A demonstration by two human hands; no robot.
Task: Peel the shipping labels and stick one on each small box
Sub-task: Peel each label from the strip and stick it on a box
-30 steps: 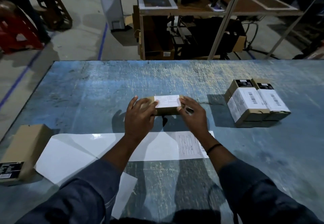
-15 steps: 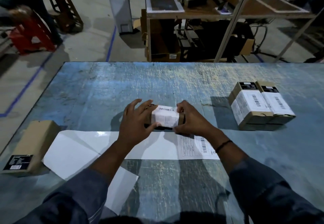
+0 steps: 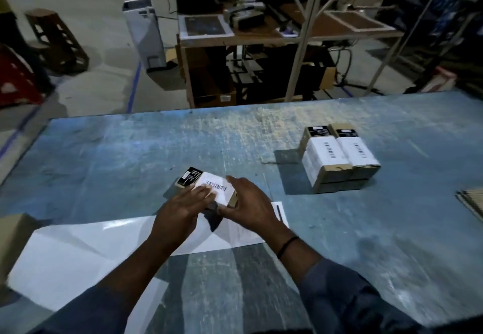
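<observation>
A small brown box [image 3: 192,177] with a white barcode label [image 3: 218,186] on its top is held just above the blue table [image 3: 130,156], turned at an angle. My left hand [image 3: 180,211] grips its near left side with fingers on the label. My right hand [image 3: 248,203] holds its right end. Under my hands lies the white label backing sheet [image 3: 86,250], with one printed label [image 3: 277,213] at its right end. Two labelled boxes [image 3: 337,158] stand side by side at the right. An unlabelled brown box [image 3: 13,239] sits at the left edge.
A stack of flat cardboard [image 3: 473,200] pokes in at the right table edge. Beyond the table's far edge stand a wooden shelf unit [image 3: 235,46], a metal frame and a white appliance [image 3: 143,33] on the floor.
The box in my hands has been turned from crosswise to an angled, lengthwise pose, with the barcode side of the label now facing up. The view has shifted left.
</observation>
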